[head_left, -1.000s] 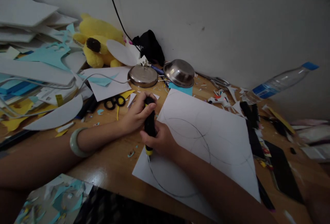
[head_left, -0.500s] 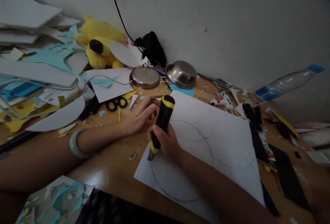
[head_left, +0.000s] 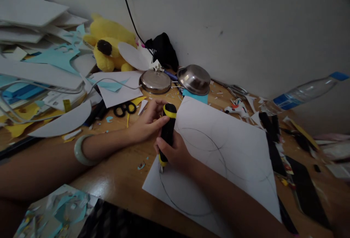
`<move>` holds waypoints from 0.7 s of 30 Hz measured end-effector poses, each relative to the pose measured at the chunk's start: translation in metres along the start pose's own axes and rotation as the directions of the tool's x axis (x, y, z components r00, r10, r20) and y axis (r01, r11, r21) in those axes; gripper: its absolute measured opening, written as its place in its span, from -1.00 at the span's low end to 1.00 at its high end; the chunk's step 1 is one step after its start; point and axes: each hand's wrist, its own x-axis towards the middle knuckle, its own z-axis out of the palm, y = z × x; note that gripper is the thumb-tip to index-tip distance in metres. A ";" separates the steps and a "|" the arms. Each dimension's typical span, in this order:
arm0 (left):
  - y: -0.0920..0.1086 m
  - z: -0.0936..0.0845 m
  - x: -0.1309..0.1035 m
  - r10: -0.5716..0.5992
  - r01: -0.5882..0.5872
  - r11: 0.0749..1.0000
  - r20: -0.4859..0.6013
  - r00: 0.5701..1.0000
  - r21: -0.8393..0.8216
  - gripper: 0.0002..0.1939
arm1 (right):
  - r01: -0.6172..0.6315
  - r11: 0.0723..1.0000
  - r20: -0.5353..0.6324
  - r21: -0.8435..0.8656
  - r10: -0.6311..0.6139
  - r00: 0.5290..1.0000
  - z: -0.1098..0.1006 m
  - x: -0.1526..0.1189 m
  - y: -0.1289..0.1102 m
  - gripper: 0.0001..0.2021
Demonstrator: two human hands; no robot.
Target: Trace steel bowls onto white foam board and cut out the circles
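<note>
change: the left hand [head_left: 150,124] is now bringing its thumb onto the upper handle of the cutter [head_left: 168,132]; half a second ago the thumb was standing off, and the handle was leaning further right.
meaning: both hands are now bearing on the tool, which is probably steadying the blade [head_left: 161,169] along the curve.
right hand [head_left: 175,150]: is gripping the lower handle in closed fingers.
left fingers: are curling beside the handle top; being partly hidden, they are not showing whether they are gripping.
cutter position: is standing nearly upright just inside the left edge of the white sheet [head_left: 243,154], blade down at the drawn curve [head_left: 171,198].
desk [head_left: 115,176]: is carrying the sheet, black-handled scissors [head_left: 122,110] and a glue gun [head_left: 237,109].
desk rear: a metal bowl [head_left: 194,79] is lying upturned beside a round metal dish [head_left: 155,81]; a yellow plush toy [head_left: 111,37] is sitting leftward.
room: a pale wall [head_left: 246,22] is rising behind, a black cord [head_left: 127,3] hanging before it.
</note>
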 end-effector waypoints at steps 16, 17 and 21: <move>0.002 0.002 -0.001 -0.009 0.008 1.000 -0.028 1.000 -0.024 -0.59 | 0.010 1.000 0.031 -0.005 -0.009 0.999 -0.001 0.001 0.001 -0.78; 0.003 0.002 -0.001 -0.002 0.001 1.000 -0.031 1.000 -0.027 -0.60 | 0.009 1.000 0.032 0.000 -0.009 0.999 -0.001 0.001 0.000 -0.78; 0.003 0.002 -0.001 0.020 -0.021 0.999 -0.027 0.999 -0.029 -0.62 | -0.005 1.000 0.018 -0.006 0.005 1.000 0.000 0.001 -0.002 -0.79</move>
